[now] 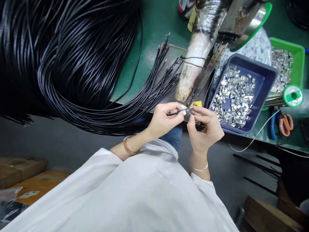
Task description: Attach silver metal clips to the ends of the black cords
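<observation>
Between the thumb and fingers of my left hand point(166, 117) is the end of a black cable point(174, 113). Its thin wire tips stick out toward the right, just over the bench's front edge. My right hand point(205, 127) meets these tips with thumb and fingers closed in a pinch. Whether it grips only the wires or also a small metal piece is too small to tell. A yellow piece point(196, 103) lies right behind the fingertips. Beside my right hand stands a dark blue bin point(262, 79) holding many small silver metal clips point(235, 100).
A large bundle of black cables point(84, 58) covers the left of the green bench point(154, 19). A machine part wrapped in plastic point(193, 64) rises behind my hands. To the right are a green bin point(298, 61) of metal pieces, a spool point(293, 96) and orange-handled pliers point(286, 124).
</observation>
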Available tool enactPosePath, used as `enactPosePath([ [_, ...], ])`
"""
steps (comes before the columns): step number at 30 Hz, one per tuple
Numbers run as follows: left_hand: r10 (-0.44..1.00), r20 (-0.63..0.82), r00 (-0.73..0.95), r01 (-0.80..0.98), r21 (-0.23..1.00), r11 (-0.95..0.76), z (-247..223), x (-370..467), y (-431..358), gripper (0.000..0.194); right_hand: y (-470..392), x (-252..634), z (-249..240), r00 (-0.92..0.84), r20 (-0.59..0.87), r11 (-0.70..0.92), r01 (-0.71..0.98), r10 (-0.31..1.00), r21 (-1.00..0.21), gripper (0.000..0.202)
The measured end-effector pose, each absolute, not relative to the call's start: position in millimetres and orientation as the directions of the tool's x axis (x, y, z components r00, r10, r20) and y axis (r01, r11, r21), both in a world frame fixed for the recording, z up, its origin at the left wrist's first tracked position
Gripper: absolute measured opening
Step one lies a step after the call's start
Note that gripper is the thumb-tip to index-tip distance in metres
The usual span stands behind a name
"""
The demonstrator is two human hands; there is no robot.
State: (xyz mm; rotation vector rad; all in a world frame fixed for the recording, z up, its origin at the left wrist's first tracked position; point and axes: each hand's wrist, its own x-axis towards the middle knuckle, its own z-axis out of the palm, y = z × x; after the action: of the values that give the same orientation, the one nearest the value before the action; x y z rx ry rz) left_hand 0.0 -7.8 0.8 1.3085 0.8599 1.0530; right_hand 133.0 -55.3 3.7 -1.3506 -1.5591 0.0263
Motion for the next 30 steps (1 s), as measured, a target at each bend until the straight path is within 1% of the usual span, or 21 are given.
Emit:
enactPosePath([
  [4, 0.947, 0.036, 0.318, -0.088, 0.996, -0.009, 0.9, 0.0, -7.0, 0.013, -54.6, 134.1, 1.5, 0.157, 0.637, 0.354, 0.72, 0.754, -0.596, 0.013],
  [7, 0.951, 0.051, 0.306, -0.103, 0.994, -0.021, 2.1, 0.5, -5.4, 0.014, -53.0, 132.8, 2.2, 0.175, 0.648, 0.365, 0.706, 0.741, -0.607, 0.014],
  [10, 0.948, 0.054, 0.312, -0.106, 0.994, -0.022, 3.5, -0.2, -5.2, 0.014, -52.7, 131.4, 3.5, 0.176, 0.668, 0.373, 0.714, 0.723, -0.593, 0.015],
  [13, 0.937, 0.01, 0.348, -0.095, 0.995, 0.025, 2.0, -1.6, -6.5, 0.016, -54.3, 131.5, 2.8, 0.158, 0.683, 0.376, 0.736, 0.713, -0.563, 0.015],
  [16, 0.928, -0.022, 0.372, -0.099, 0.993, 0.064, -1.9, -2.3, -7.6, 0.017, -56.2, 132.9, 0.8, 0.141, 0.678, 0.381, 0.737, 0.721, -0.559, 0.015],
  [20, 0.923, -0.008, 0.386, -0.128, 0.99, 0.062, -4.2, -1.7, -7.6, 0.016, -57.2, 134.6, 0.3, 0.14, 0.675, 0.382, 0.734, 0.724, -0.562, 0.015],
  [24, 0.93, 0.018, 0.367, -0.153, 0.987, 0.041, -2.7, -0.6, -6.1, 0.014, -55.8, 134.2, 1.9, 0.142, 0.664, 0.345, 0.764, 0.734, -0.545, 0.013],
  [30, 0.937, -0.013, 0.348, -0.145, 0.987, 0.067, -1.5, -0.3, -3.1, 0.015, -52.9, 130.8, 4.4, 0.17, 0.67, 0.347, 0.75, 0.722, -0.563, 0.013],
])
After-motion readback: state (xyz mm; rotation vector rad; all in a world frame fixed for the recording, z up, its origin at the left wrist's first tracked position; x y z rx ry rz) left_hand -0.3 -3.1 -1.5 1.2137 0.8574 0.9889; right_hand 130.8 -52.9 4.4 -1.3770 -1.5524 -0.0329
